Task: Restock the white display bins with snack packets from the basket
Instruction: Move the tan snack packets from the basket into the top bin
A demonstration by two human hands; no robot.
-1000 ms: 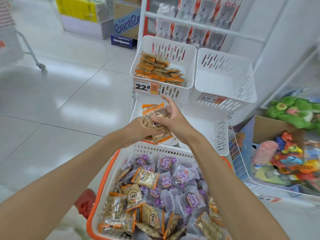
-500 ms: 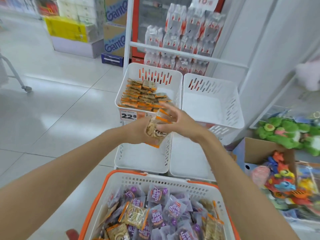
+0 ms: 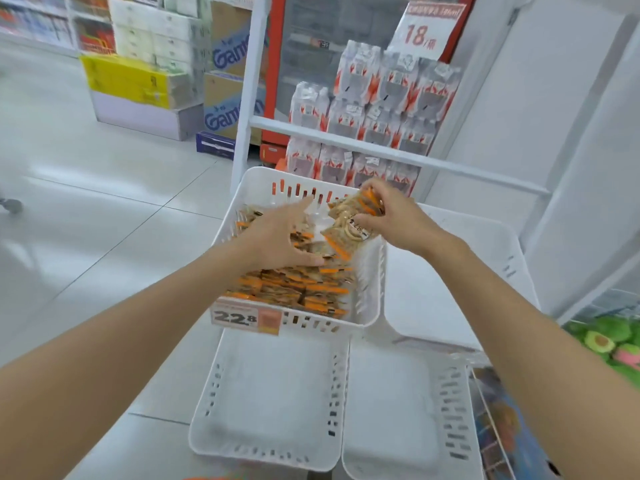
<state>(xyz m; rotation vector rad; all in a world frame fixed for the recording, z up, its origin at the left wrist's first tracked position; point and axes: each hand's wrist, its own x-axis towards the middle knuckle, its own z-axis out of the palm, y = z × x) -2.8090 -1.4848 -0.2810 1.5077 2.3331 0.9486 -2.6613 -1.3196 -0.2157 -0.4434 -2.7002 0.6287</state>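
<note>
White rack frame (image 3: 346, 147) stands at the far side, its crossbar running left to right above the bins. Behind it, stacked shrink-wrapped water bottles (image 3: 377, 109) under an "18" price sign (image 3: 429, 32). Far left: cardboard boxes (image 3: 228, 88) and a yellow carton (image 3: 128, 81) on the tiled floor (image 3: 86, 202).

Upper left bin (image 3: 304, 188), white and slotted, is partly filled with orange-edged snack packets (image 3: 294, 289); a "22.8" price tag (image 3: 247, 318) hangs on its near rim. Upper right bin (image 3: 485, 258) sits just beside it, showing a bare bottom. Two lower bins (image 3: 270, 393) nearer, also bare inside.

Green plush toys (image 3: 609, 337) at the right edge.

Left hand (image 3: 277, 240) lies over the packets in the upper left bin, fingers spread, palm down, covering part of the pile. Right hand (image 3: 394, 220) hovers over the bin's right wall, pinching a small bunch of packets (image 3: 349, 223) between thumb and fingers. Only an orange sliver of the basket (image 3: 207, 477) shows at the near edge.
</note>
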